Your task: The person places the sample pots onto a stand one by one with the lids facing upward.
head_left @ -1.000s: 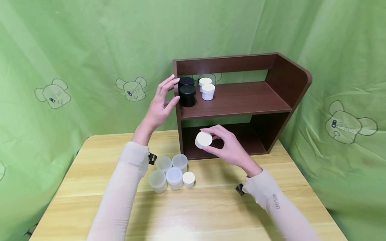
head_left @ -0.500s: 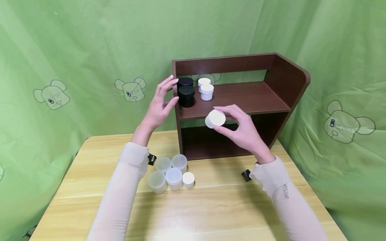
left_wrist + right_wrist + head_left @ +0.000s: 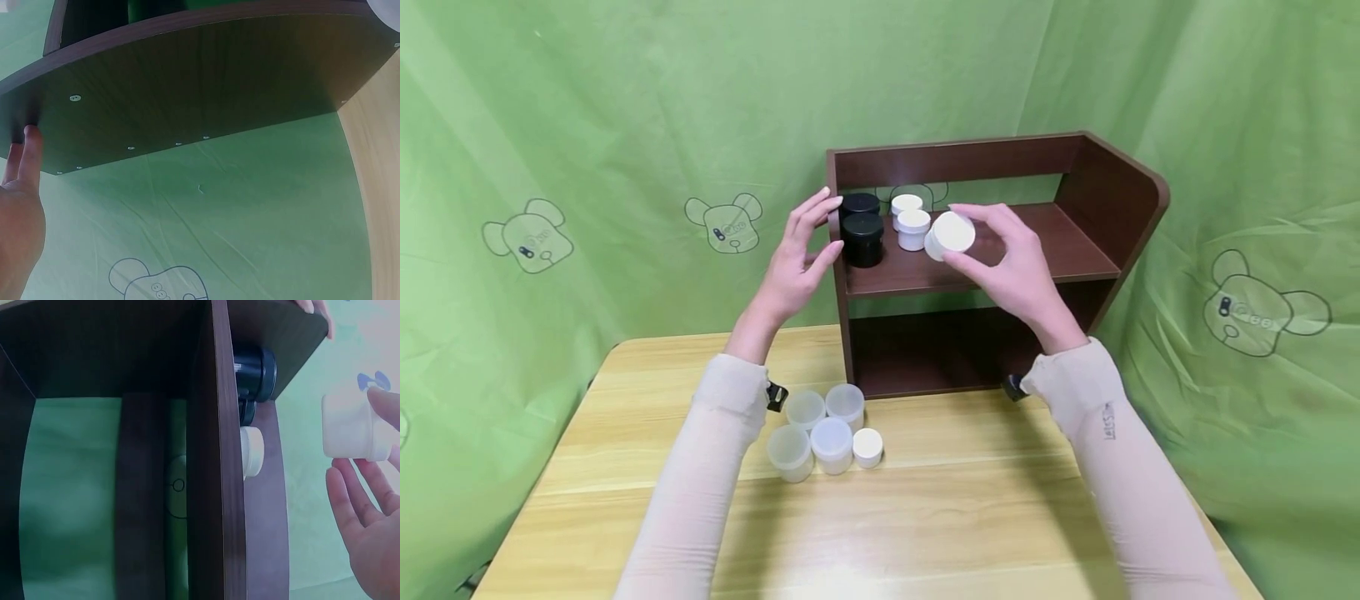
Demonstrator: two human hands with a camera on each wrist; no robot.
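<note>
My right hand (image 3: pixel 1018 265) pinches a small white lidded jar (image 3: pixel 953 233) by its lid, between thumb and fingers. In the right wrist view the jar (image 3: pixel 349 428) is held off the upper board, in front of it. Two white jars (image 3: pixel 913 229) stand one behind the other on the upper board, just left of the held one. Beside them at the left end are two black jars (image 3: pixel 862 242), also front and back. My left hand (image 3: pixel 793 267) rests its extended fingers against the left side panel (image 3: pixel 206 75) of the brown shelf (image 3: pixel 1022 287).
On the wooden table (image 3: pixel 940 517), in front of the shelf, several translucent tubs (image 3: pixel 832 446) stand in a cluster. Another small white jar (image 3: pixel 868 448) stands at their right. The shelf's lower compartment (image 3: pixel 925 354) is below the upper board. Green cloth (image 3: pixel 647 100) hangs behind.
My right hand has lifted the white jar from in front of the lower compartment up to the upper board's level, moving slightly right. The left hand stays at the side panel.
</note>
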